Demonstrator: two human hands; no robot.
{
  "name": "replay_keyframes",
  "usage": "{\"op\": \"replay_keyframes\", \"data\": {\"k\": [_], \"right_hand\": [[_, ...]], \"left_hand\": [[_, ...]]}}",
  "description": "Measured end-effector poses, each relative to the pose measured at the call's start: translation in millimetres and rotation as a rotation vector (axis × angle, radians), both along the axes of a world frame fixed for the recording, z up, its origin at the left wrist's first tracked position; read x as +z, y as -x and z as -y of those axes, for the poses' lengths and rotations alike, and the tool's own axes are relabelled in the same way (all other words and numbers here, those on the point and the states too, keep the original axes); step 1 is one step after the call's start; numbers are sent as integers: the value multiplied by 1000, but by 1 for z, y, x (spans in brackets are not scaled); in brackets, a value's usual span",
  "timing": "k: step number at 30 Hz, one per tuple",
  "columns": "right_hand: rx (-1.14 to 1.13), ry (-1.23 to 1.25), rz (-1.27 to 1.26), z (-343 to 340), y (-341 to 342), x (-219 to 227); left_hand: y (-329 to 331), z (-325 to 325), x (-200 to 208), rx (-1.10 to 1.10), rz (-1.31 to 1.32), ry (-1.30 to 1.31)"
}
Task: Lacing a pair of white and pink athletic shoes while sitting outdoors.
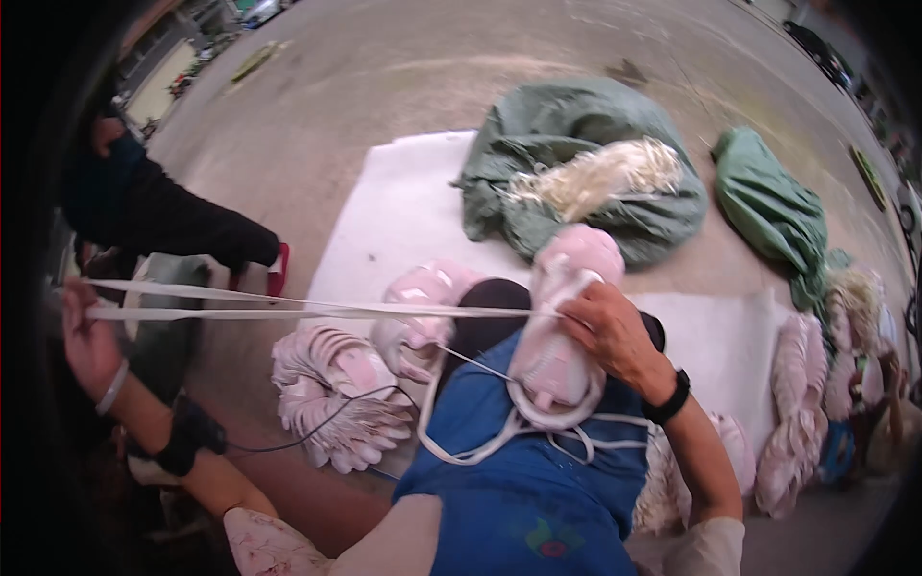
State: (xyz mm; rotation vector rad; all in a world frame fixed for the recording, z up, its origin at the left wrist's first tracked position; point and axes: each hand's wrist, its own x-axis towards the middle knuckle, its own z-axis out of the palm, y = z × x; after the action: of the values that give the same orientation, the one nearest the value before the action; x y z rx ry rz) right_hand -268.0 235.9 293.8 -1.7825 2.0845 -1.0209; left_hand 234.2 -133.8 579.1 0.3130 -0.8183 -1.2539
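Note:
A pink-and-white shoe upper [544,357] lies on my lap, over a blue apron [519,499]. My right hand [615,336] grips its right side, fingers closed near the eyelets. From there a white shoelace [384,310] runs taut in two strands to the far left. My left hand [91,346] is closed on the strands' other end, arm stretched out. Another length of lace hangs loose across the apron below the upper. Whether my right fingers also pinch the lace is hard to see.
Stacked pink uppers [346,398] lie left of my lap, with more [793,413] at the right. A green sack [586,110] bearing white laces [615,178] rests on a white sheet [384,192]. Another green sack [768,187] lies beyond. A person in dark trousers [182,216] is at left.

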Motion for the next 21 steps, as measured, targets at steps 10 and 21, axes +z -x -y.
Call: {"op": "replay_keyframes", "data": {"k": [10,21], "right_hand": [[40,-9,-76,-11,-10,10],[163,80,76,-2,-17,47]], "left_hand": [[143,-73,-22,-261,-4,224],[157,-106,-9,-322,37,206]]}}
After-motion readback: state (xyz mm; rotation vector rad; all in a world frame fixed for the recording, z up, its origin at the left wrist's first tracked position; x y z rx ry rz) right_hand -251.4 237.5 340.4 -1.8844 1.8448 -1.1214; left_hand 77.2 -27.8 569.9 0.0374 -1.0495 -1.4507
